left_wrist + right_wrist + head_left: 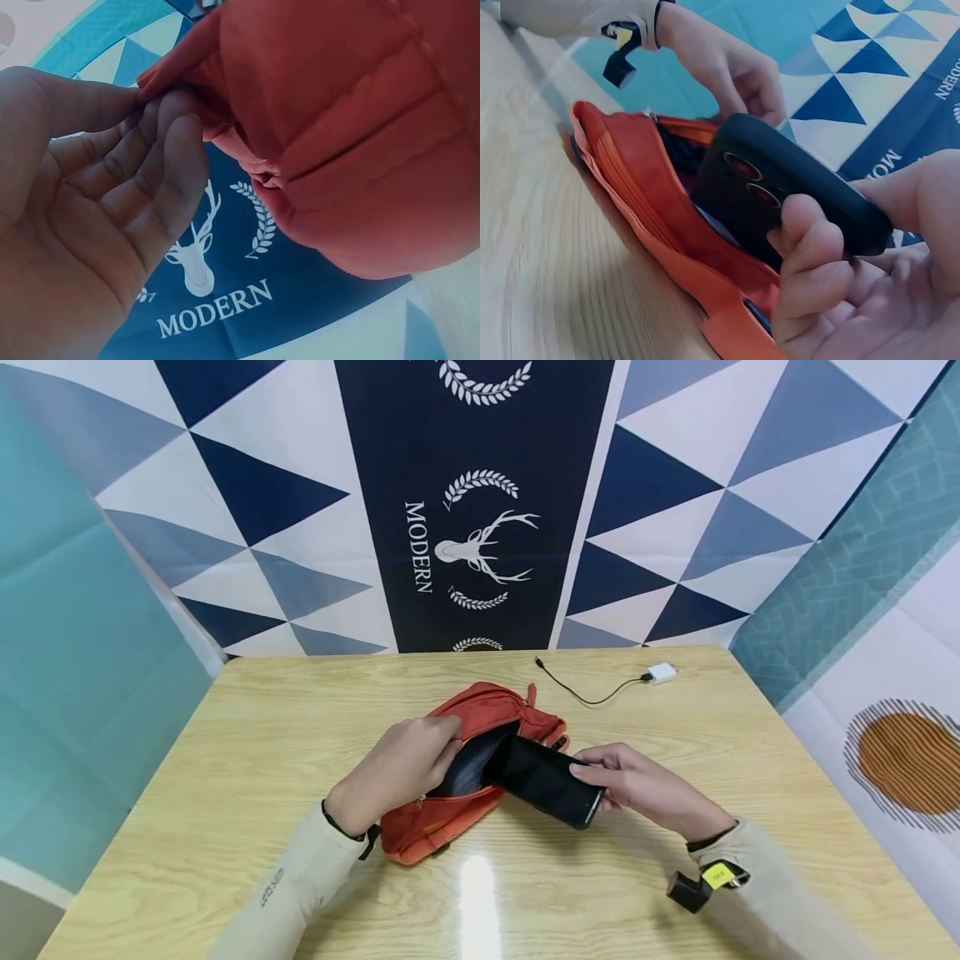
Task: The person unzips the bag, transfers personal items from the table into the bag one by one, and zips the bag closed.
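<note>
An orange-red zippered bag [427, 831] lies unzipped on the table, its dark lining showing. My left hand [405, 768] pinches the far edge of the bag's mouth between thumb and fingers; the left wrist view shows the pinched fabric [180, 67]. A black smartphone [543, 779] is in my right hand [630, 781], gripped near one end with the thumb on its screen. Its far end reaches over the bag's opening. From the right wrist view, the phone's back [780, 180] shows two round camera lenses, and the fingers curl against it.
Behind the bag, a black charging cable [592, 702] plugged into a white charger [662, 673] lies on the wooden table [300, 718]. A patterned cloth [480, 527] with a deer print hangs along the table's back edge.
</note>
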Demonstrator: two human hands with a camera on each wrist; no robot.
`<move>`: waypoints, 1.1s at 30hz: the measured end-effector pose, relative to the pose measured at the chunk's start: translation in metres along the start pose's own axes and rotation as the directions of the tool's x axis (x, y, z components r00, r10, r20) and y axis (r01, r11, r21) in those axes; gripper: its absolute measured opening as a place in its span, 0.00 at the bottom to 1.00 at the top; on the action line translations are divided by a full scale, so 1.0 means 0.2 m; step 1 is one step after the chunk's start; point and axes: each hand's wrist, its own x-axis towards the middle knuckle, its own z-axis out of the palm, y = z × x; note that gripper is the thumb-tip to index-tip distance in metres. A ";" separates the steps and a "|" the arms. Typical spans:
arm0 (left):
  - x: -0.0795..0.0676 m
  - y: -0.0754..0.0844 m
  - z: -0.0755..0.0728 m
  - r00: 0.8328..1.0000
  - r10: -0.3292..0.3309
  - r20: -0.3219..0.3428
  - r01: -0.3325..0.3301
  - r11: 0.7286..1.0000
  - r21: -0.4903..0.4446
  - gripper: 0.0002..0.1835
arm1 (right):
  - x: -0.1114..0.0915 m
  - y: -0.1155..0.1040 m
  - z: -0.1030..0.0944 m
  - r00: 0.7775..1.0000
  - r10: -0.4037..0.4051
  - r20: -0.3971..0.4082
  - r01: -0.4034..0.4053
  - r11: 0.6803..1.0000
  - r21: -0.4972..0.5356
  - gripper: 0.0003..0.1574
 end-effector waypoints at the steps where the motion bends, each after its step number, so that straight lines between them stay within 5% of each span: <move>1: 0.00 0.00 0.00 1.000 0.000 -0.002 0.000 1.000 0.003 0.12 | 0.01 0.00 0.01 1.000 0.001 -0.009 -0.001 1.000 0.023 0.23; 10: -0.02 0.00 0.00 1.000 0.013 -0.007 -0.013 1.000 0.002 0.11 | 0.13 0.00 0.10 0.984 0.095 -0.152 -0.061 0.975 0.214 0.25; 18: -0.01 -0.01 -0.02 1.000 0.003 0.013 -0.003 1.000 0.014 0.12 | 0.16 0.01 0.20 0.998 0.043 -0.046 -0.031 0.969 0.245 0.23; 26: 0.00 0.00 -0.02 0.999 -0.006 0.053 0.006 1.000 0.013 0.11 | 0.16 0.05 0.27 0.994 0.093 -0.053 -0.080 0.973 0.217 0.14; 33: 0.00 0.00 -0.02 0.999 -0.002 0.045 0.001 1.000 0.019 0.11 | 0.20 0.06 0.31 0.998 0.011 -0.068 0.007 0.968 0.252 0.13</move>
